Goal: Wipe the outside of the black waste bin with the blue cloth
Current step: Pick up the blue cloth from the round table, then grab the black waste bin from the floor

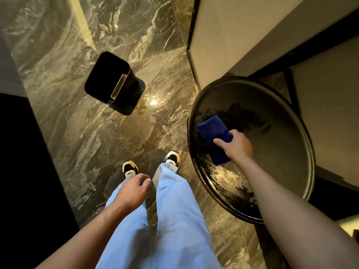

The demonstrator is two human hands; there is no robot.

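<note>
The black waste bin point(108, 78) stands upright on the marble floor ahead of me, to the left, with an open top and a pale metal strip on its rim. A folded blue cloth point(212, 133) lies on the round black table at my right. My right hand point(236, 145) rests on the near end of the cloth, fingers closed over it. My left hand point(134, 189) hangs loosely curled above my knees, holding nothing. Both hands are well away from the bin.
The round black table point(272, 183) with a raised rim fills the right side. A pale cabinet or wall point(242, 35) rises behind it. My feet point(151, 166) stand on the glossy marble floor point(87, 133). A dark area point(23, 171) borders the floor at the left.
</note>
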